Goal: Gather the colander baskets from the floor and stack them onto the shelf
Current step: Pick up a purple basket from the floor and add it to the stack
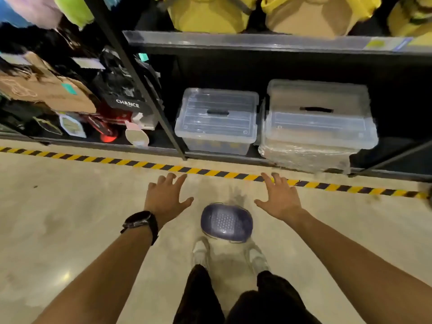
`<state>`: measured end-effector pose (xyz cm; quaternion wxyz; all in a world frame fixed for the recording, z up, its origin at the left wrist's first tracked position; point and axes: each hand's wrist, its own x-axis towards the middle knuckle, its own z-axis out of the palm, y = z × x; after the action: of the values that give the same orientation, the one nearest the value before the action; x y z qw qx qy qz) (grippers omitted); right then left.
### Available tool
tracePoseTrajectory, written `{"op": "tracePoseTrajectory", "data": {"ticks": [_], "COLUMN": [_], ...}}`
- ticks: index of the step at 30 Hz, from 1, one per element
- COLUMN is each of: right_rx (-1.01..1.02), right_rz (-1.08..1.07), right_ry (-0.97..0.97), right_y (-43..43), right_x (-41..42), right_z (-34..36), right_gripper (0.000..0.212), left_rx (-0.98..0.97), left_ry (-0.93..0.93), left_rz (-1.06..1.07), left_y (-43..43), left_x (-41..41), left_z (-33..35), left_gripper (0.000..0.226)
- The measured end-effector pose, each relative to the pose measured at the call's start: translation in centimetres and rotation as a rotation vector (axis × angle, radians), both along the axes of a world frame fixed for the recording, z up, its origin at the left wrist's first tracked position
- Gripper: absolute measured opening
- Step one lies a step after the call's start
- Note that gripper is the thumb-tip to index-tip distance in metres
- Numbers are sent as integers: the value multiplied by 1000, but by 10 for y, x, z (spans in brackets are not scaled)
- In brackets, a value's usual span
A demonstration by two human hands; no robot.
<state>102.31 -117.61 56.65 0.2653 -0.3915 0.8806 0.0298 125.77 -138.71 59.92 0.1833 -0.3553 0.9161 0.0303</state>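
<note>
Hardly begun, I'd say: one purple colander basket [226, 222] sits on the floor [70, 206] by the person's shoes; left hand [166, 199] and right hand [279, 199] hover above, fingers spread, holding nothing; no baskets visible on the shelf [257, 42].

1. A clear lidded storage bin [216, 120] is set just beside a larger clear bin [320, 122], which is wrapped in film.
2. Yellow-and-black hazard tape [210, 172] is laid in a line in front of both.
3. A black bag [126, 99] lettered CHANCE is seen left of them, near brown paper bags [46, 90].
4. Yellow bundles [210, 15] are stored above.
</note>
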Motion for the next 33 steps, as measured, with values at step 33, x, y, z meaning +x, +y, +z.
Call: {"op": "tracePoseTrajectory", "data": {"ticks": [33], "right_rx": [211], "right_rz": [-477], "right_ry": [-248], "right_y": [57], "right_x": [62], "right_z": [-517], "right_gripper": [94], "left_rx": [429], "left_ry": [-41], "left_rz": [-97], "left_y": [-17], "left_x": [-5], "left_z": [-542], "left_gripper": [90]}}
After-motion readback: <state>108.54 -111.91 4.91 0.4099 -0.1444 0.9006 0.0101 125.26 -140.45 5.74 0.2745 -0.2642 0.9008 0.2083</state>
